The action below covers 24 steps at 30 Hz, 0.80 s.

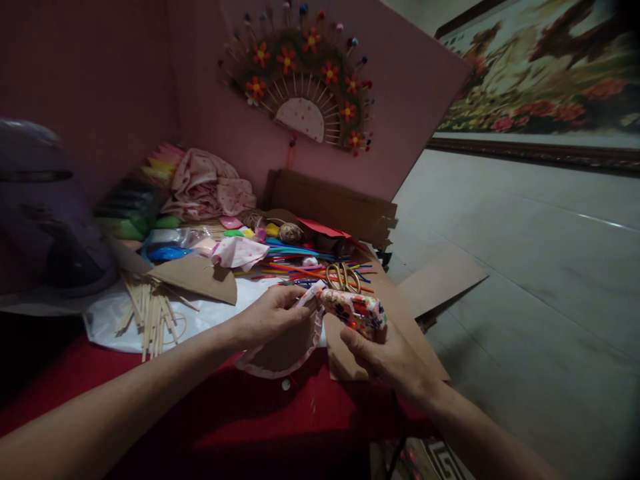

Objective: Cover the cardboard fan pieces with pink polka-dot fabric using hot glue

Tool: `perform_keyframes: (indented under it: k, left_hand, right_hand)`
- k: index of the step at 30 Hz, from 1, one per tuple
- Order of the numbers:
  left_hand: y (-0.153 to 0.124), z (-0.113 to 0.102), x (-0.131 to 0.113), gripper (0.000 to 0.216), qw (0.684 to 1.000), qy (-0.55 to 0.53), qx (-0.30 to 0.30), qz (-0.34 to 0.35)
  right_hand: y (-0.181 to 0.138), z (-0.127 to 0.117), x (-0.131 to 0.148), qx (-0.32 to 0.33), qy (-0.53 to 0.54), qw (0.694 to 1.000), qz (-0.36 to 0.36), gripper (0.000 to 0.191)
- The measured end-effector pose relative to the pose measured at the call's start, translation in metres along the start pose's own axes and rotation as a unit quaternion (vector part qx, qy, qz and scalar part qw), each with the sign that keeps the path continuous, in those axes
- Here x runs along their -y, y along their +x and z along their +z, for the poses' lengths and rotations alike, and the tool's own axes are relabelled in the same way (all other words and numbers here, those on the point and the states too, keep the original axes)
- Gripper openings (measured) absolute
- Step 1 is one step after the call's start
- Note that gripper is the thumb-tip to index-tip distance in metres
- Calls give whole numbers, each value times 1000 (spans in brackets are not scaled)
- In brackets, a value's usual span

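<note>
My left hand (270, 315) pinches the upper edge of a rounded cardboard piece (285, 350) whose rim is wrapped in pale pink fabric. In my right hand (383, 353) is a flower-patterned hot glue gun (357, 311) with a small red light. Its nozzle points left and meets the fabric edge close to my left fingertips; whether glue is coming out cannot be seen. Just behind the glue gun lie gold-handled scissors (343, 277). A plain cardboard piece (345, 353) lies beneath my right hand.
Wooden sticks (150, 313) and a cardboard fan shape (197, 277) lie on the left. Behind are colored pipe cleaners (300, 252), twine (290, 233) and crumpled pink fabric (207, 187). A decorated fan (300, 87) hangs on a pink board. A purple container (55, 220) stands far left.
</note>
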<state>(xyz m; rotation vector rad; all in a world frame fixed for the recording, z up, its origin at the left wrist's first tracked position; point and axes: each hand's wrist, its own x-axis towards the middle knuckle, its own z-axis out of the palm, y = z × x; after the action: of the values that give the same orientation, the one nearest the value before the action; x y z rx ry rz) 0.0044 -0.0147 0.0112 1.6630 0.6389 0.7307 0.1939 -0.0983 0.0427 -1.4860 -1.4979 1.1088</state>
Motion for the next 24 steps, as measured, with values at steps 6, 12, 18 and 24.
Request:
perform_keyframes:
  k: [6,12,18,24]
  left_hand:
    - [-1,0,0,32,1000,-7,6,8]
    - [0,-1,2,29,1000,13,5,14]
    - [1,-1,7,29,1000,-8,13,15]
    - [0,0,1,31,1000,1,8,11]
  right_hand:
    - [-1,0,0,-7,-10,1000,-7,36]
    - [-1,1,4,-13,-8,1000,-10,36]
    - [-2,2,6,-9,-24,1000,2,38]
    - [-4,-1,4,-19,-45,999,5,38]
